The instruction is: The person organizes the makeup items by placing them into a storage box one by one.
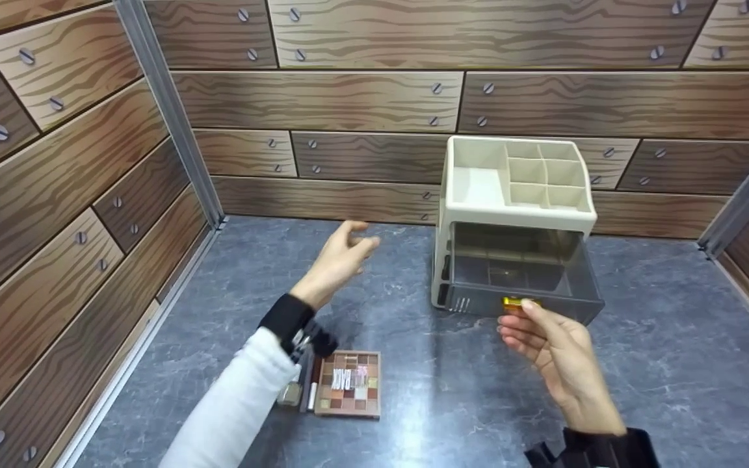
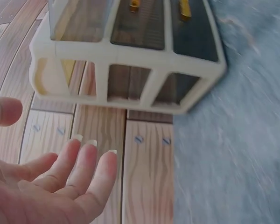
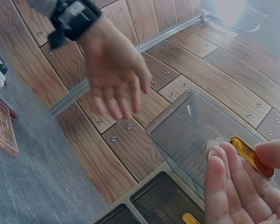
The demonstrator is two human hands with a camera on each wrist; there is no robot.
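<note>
A cream desktop organizer (image 1: 517, 216) with several compartments on top stands against the back wall. Its smoky see-through top drawer (image 1: 592, 279) is pulled out toward me. My right hand (image 1: 560, 361) pinches that drawer's gold handle (image 3: 245, 151) between thumb and fingers. Left of the organizer, my left hand (image 1: 335, 263) hovers with loosely bent fingers, holding nothing. In the left wrist view, its palm and fingers (image 2: 102, 179) appear apart from the organizer's side (image 2: 102, 74). Two lower drawers with gold handles show there.
An eyeshadow palette (image 1: 348, 393) lies on the grey marbled surface (image 1: 452, 390) near my left forearm. Beside it are slim tubes (image 1: 314, 395) and a small bottle (image 1: 290, 394), partly hidden by the wrist gear. Wood-patterned panels (image 1: 322, 101) enclose the back and sides.
</note>
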